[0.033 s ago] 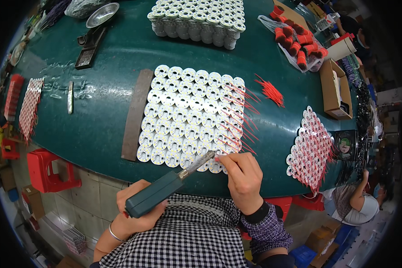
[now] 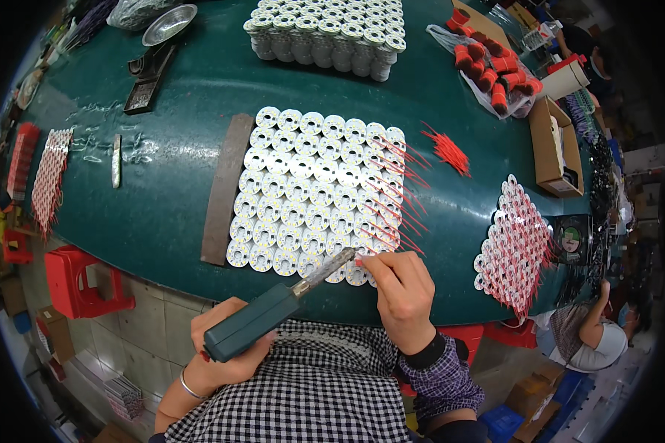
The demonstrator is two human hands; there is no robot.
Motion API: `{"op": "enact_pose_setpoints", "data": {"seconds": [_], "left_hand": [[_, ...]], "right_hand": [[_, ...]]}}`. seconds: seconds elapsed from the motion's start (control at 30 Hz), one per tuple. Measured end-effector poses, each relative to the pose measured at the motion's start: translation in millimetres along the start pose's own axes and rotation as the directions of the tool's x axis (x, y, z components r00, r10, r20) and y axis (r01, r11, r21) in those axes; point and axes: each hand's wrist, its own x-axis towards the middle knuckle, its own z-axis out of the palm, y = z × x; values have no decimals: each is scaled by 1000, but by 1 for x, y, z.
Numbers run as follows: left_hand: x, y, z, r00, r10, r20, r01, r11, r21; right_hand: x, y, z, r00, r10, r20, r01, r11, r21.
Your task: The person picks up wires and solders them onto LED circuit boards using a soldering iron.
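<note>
My left hand [image 2: 225, 331] is wrapped round the dark green handle of a soldering iron [image 2: 255, 320], whose metal tip points up and right. That tip meets the lower right part of a panel of round white LED circuit boards [image 2: 295, 192]. Close by the tip, my right hand [image 2: 406, 299] is closed in a pinch at the panel's lower edge. A bit of red wire [image 2: 359, 261] shows at its fingertips; the rest is hidden. Thin red wires [image 2: 403, 207] stick out rightward from the boards of the right-hand column above my fingers.
A dark flat bar [image 2: 225, 192] lies along the panel's left side. Loose red wires [image 2: 448, 153] lie to its right, near a wired board panel [image 2: 513, 251]. Stacked boards [image 2: 321, 48] stand at the back. Red spools [image 2: 499, 74] and a cardboard box [image 2: 550, 148] sit at right.
My left hand and the soldering iron's handle have shifted very slightly left and down. The right hand and the boards look unmoved.
</note>
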Motion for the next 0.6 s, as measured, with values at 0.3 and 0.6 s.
{"op": "enact_pose_setpoints", "data": {"seconds": [0.3,0.6], "left_hand": [[-20,0,1,984,-178,-32,174,980,-96],[-9,9,4,998,-56,7,57,997,-55]], "right_hand": [[-5,-1,-7,995,-71,-77,66,996,-59],[-21,0,-10,998,-63,-22,63,998,-22]]}}
